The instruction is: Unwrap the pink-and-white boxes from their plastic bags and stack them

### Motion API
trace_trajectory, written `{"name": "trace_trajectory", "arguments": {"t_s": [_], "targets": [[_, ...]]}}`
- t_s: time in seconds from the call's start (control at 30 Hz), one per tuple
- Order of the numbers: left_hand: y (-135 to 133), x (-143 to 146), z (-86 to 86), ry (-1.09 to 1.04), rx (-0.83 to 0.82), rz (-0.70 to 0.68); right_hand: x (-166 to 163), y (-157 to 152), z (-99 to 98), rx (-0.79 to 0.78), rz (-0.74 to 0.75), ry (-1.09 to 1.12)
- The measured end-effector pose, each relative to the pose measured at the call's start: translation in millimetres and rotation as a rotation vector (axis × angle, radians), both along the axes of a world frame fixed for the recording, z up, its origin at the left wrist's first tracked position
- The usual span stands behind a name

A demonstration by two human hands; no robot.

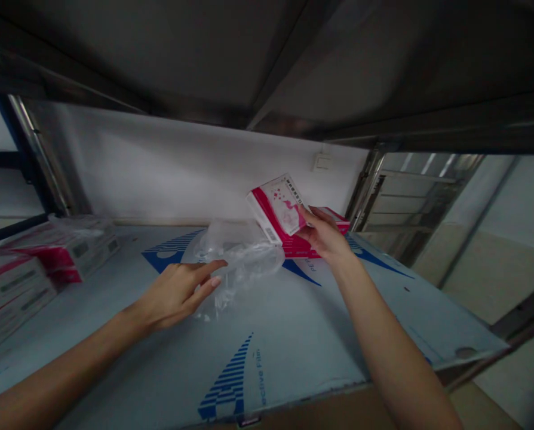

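My right hand [324, 234] is closed on a pink and white box [279, 208], holding it tilted above the shelf. Right behind it, two or more similar pink boxes [334, 218] lie stacked flat on the shelf. My left hand [181, 291] has its fingers pinched on the edge of a crumpled clear plastic wrap [240, 255]. The wrap lies on the shelf between my two hands and reaches up to the held box.
The shelf [294, 322] is metal, covered in white protective film with blue printing. At the far left stand wrapped packs of pink and white boxes [47, 251]. Another shelf hangs low overhead [267, 60]. A white wall lies behind, and a metal rack [410, 191] stands at the right.
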State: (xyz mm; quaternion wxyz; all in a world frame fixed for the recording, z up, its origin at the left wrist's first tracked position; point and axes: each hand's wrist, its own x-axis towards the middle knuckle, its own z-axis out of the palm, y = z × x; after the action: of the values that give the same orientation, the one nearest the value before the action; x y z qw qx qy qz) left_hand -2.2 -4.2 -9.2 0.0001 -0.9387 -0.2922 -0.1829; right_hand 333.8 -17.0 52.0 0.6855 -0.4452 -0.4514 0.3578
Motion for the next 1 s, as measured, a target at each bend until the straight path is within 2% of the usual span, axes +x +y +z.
{"name": "trace_trajectory", "arguments": {"t_s": [0.1,0.2,0.33,0.43,0.5,0.7,0.8,0.9,1.0], "targets": [[-7.8,11.5,1.3,0.025,0.031,-0.048,12.2,11.0,-5.9,0.014,-0.26,0.046],[-16.0,20.3,3.5,0.068,0.05,-0.125,23.0,18.5,-14.9,-0.024,-0.329,-0.008],[-21.6,25.7,2.9,0.06,0.015,-0.272,33.3,23.4,-19.9,-0.003,-0.573,-0.338],[-22.9,28.0,1.1,0.045,0.003,-0.312,35.0,28.5,-16.1,0.053,-0.771,-0.624],[-23.4,29.1,-0.2,0.045,-0.002,-0.318,34.0,34.3,-13.2,0.06,-0.835,-0.686],[-22.9,28.6,-9.3,0.036,-0.017,-0.33,35.8,48.1,-11.7,0.056,-0.823,-0.659],[-23.0,29.6,-10.0,-0.037,0.027,-0.286,40.1,48.2,-13.5,0.049,-0.788,-0.627],[-21.6,41.0,2.7,-0.212,0.066,-0.189,41.9,49.3,-16.7,0.048,-0.731,-0.582],[-12.0,71.4,26.2,-0.37,0.062,-0.117,39.3,52.6,-20.5,0.053,-0.688,-0.535]]}}
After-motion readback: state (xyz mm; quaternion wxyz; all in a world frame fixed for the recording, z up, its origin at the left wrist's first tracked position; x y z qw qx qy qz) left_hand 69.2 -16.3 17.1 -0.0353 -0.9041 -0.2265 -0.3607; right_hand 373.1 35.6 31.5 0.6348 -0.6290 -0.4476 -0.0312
